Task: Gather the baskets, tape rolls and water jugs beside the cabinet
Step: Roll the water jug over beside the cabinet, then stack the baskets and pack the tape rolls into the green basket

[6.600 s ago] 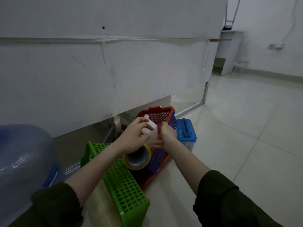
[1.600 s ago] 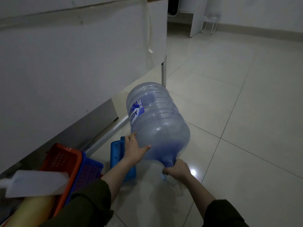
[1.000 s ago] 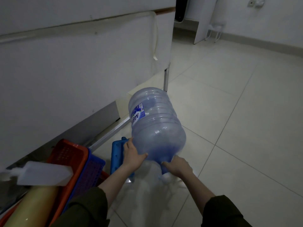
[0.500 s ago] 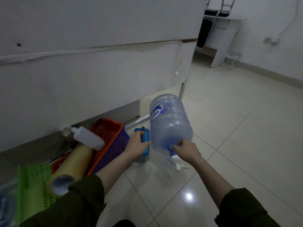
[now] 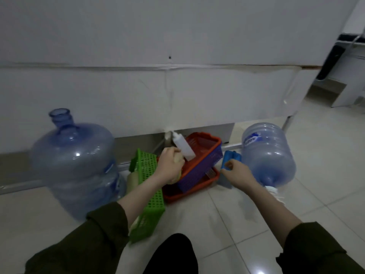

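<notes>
Where left hand (image 5: 169, 167) covers: tape roll (image 5: 178, 160) (blurred).

Two translucent blue water jugs (image 5: 75, 167) (image 5: 267, 153), a green lattice basket (image 5: 147, 194), orange basket (image 5: 199, 153), purple basket (image 5: 199, 173), white bottle (image 5: 182, 146), dark olive sleeves (image 5: 83, 246).

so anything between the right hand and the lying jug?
Nothing visible. The right hand sits at the blue box, directly beside the tipped water jug, with no object in the gap between them.
</notes>
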